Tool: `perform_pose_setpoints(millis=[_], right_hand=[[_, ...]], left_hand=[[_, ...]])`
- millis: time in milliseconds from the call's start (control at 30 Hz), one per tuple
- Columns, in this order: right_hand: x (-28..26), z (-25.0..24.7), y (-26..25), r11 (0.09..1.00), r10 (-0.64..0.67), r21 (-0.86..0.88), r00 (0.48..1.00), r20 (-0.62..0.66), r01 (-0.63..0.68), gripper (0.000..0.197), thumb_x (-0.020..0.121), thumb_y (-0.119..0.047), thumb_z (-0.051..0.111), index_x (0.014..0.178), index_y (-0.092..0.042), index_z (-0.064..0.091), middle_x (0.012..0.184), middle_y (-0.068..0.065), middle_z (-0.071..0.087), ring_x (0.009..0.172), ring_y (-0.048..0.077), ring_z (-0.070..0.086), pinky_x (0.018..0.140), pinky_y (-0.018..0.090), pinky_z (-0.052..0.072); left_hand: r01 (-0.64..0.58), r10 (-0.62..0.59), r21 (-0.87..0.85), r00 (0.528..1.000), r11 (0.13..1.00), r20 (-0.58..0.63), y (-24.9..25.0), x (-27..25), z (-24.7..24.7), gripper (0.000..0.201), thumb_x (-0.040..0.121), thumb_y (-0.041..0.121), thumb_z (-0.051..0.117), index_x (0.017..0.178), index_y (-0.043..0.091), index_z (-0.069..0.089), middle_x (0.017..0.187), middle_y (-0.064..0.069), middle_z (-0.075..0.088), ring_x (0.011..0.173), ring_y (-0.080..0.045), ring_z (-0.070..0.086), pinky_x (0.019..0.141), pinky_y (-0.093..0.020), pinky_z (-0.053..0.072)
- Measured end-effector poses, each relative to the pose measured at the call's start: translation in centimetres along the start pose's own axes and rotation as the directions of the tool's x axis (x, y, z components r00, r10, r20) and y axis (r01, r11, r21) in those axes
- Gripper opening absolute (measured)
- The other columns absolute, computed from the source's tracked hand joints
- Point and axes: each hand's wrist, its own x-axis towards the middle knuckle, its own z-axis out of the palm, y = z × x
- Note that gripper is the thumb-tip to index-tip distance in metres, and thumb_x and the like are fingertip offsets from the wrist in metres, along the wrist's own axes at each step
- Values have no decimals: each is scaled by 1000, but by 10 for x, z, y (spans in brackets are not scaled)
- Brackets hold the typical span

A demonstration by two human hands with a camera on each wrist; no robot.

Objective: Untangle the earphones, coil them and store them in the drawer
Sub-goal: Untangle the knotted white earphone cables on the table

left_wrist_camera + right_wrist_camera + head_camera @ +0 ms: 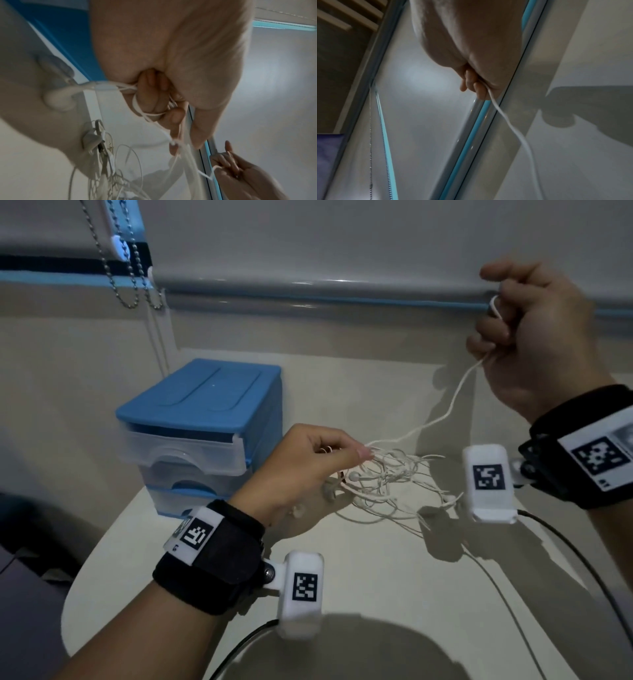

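Observation:
White earphones [387, 477] lie in a tangle on the pale table [376, 577], with earbuds showing at the tangle's left side. My left hand [308, 460] is low beside the tangle and pinches several strands [150, 113] of the cord, some wrapped round a finger. My right hand [534, 337] is raised high at the right, fingers curled round one cord [505, 119] that runs down in a slack line to the left hand. The blue drawer unit [205, 419] with translucent drawers stands left of the tangle; its top drawer sits slightly out.
A window blind with a grey bottom rail [325, 289] hangs behind the table. Its bead chain [120, 268] dangles at the upper left. Black cables [565, 546] from the wrist cameras trail over the table's near part. The table's rounded edge [68, 594] drops off at the left.

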Motion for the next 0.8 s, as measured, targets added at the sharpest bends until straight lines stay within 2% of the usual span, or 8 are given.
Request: perform_pose_setpoints(millis=[133, 233, 300, 400, 467, 600, 700, 800], right_hand=[[-1, -10, -1, 956, 93, -283, 995, 37, -79, 26, 98, -5, 47, 85, -18, 66, 54, -4, 27, 45, 12, 20, 51, 26, 12], [-9, -16, -2, 789, 249, -613, 932, 262, -38, 16, 97, -20, 65, 87, -12, 75, 55, -5, 29, 49, 14, 23, 47, 24, 15], [-19, -14, -3, 598, 443, -797, 795, 415, 83, 29, 86, -42, 73, 94, -14, 79, 55, -5, 33, 52, 15, 27, 48, 25, 21], [-35, -9, -4, 310, 770, -906, 482, 418, 290, 35, 80, -57, 72, 94, -27, 82, 61, -7, 53, 59, 13, 43, 59, 28, 37], [-38, -10, -1, 301, 832, -904, 380, 405, 303, 29, 83, -54, 71, 88, -28, 83, 64, -2, 59, 60, 16, 47, 66, 30, 42], [-34, -22, -1, 558, 689, -825, 504, 521, 90, 33, 89, -41, 64, 79, -13, 79, 61, 10, 26, 58, 26, 19, 51, 32, 18], [-29, -28, -1, 791, 534, -571, 703, 470, -218, 42, 95, -38, 54, 76, -8, 76, 63, 2, 29, 63, 22, 16, 55, 31, 15], [-23, -27, 2, 905, 410, -301, 804, 430, -300, 45, 101, -40, 45, 88, -11, 76, 69, 0, 41, 61, 13, 31, 56, 28, 23]], left_hand=[[33, -41, -86, 995, 996, -93, 0, 2, -1, 24, 91, -11, 55, 101, -4, 75, 52, 14, 52, 37, 1, 40, 41, -9, 30], [-32, 16, -80, 982, 996, -190, 5, -1, 1, 26, 88, -15, 52, 97, -6, 74, 57, 6, 54, 37, 1, 41, 40, -10, 31], [-67, 36, -108, 963, 992, -268, 7, -1, -1, 26, 88, -18, 50, 95, -9, 73, 60, 0, 53, 36, 0, 41, 38, -12, 31], [-117, 109, -5, 935, 993, -337, 1, 5, -4, 28, 86, -10, 55, 90, 7, 78, 61, 5, 55, 44, 0, 42, 46, -11, 33], [-109, 88, -38, 925, 993, -370, 1, 5, -3, 25, 88, -9, 56, 91, 4, 77, 57, 8, 53, 42, 0, 41, 44, -10, 32], [-95, 67, -57, 923, 994, -380, 0, 5, 0, 24, 92, -7, 54, 91, 2, 76, 53, 14, 47, 41, 1, 41, 44, -9, 32], [-86, 72, -21, 925, 996, -374, -1, 7, -3, 22, 97, 1, 55, 92, 4, 76, 48, 21, 48, 44, 2, 44, 49, -12, 32], [-88, 87, 13, 931, 996, -355, 0, 7, -3, 21, 100, 6, 55, 95, 3, 75, 48, 24, 51, 46, 5, 47, 56, -19, 30]])
